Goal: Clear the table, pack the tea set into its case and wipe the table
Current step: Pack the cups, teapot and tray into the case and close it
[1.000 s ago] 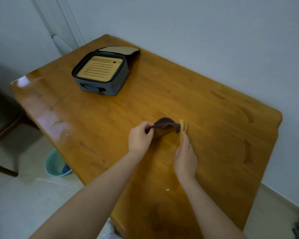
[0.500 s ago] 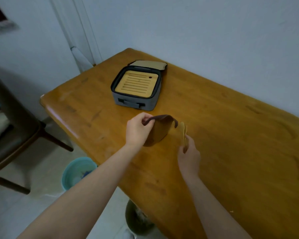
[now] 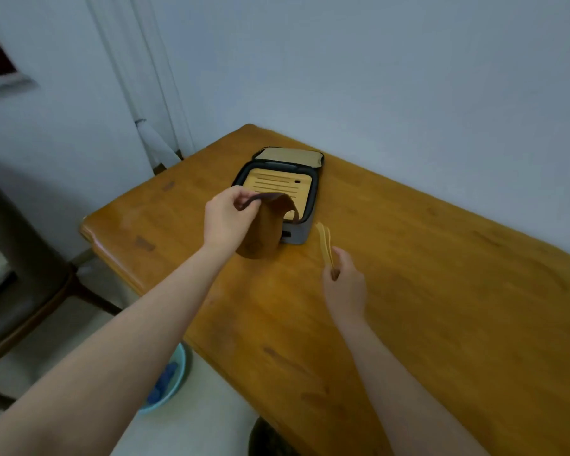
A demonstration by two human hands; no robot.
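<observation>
Case (image 3: 305, 222): grey, soft-sided, lid (image 3: 290, 155) flipped back behind it, pale lining up. It sits on the desk (image 3: 441, 291) toward the far left corner. Slatted bamboo tray (image 3: 277, 183) lies flat inside and fills most of the opening, with a small dark hole near its right far corner.

Your left hand (image 3: 227, 220) is raised in front of the case. Thumb and fingers pinch the top edge of a brown floppy cloth (image 3: 264, 233). The cloth arcs over from your fingers and hangs down, covering the case's near left side and part of the tray. Cannot tell if its lower end touches the desk.

Your right hand (image 3: 344, 286) is right of the case, fingers curled round the lower end of the pale bamboo tongs (image 3: 323, 240). The tongs tilt up and away from you, and the two tips sit slightly apart, just beside the case's near right corner. Contact with the case is unclear. Both forearms are bare.

Off the desk, a dark-seated wooden chair (image 3: 20, 307) stands at left. A teal basin (image 3: 178, 373) is on the floor under your left arm, with something blue (image 3: 162, 385) in it. A dark round object (image 3: 270, 439) sits at the bottom edge below the desk, too dim to identify. Plain white wall behind.
</observation>
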